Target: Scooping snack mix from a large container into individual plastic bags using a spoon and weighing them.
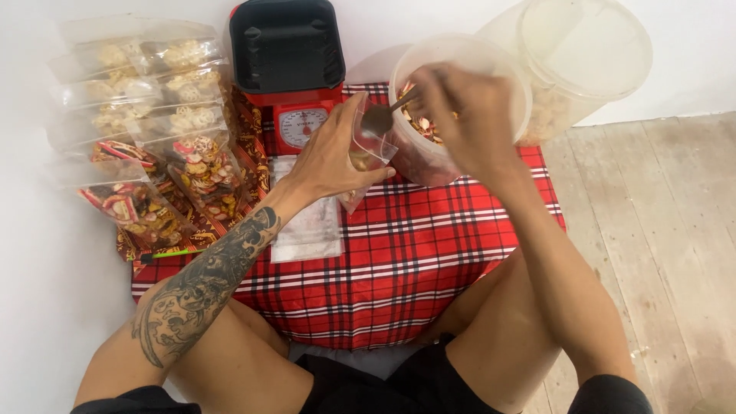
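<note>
My left hand point(330, 157) holds a small clear bag point(366, 153) upright by its mouth, fingers pinched closed on the plastic, just in front of the red kitchen scale point(299, 115). My right hand point(460, 107) is closed around the handle of a metal spoon point(381, 116) — the bowl of the spoon sits right at the bag's opening, while the handle runs up and to the right toward my fingers. So the spoon's long axis slants from the bag back to the tub point(429, 153), the clear plastic tub of mixed snacks tilted just beyond my right wrist. The bag lies between both hands, touching the left and a little to the left of the right.

My left forearm reaches in from the lower left, wrist bent inward; my right arm comes in from the lower right, hand arched over the tub's rim. Filled bags point(184, 153) are stacked to the left, and a second tub point(583, 61) stands behind — all around the red checked cloth point(406, 276).
</note>
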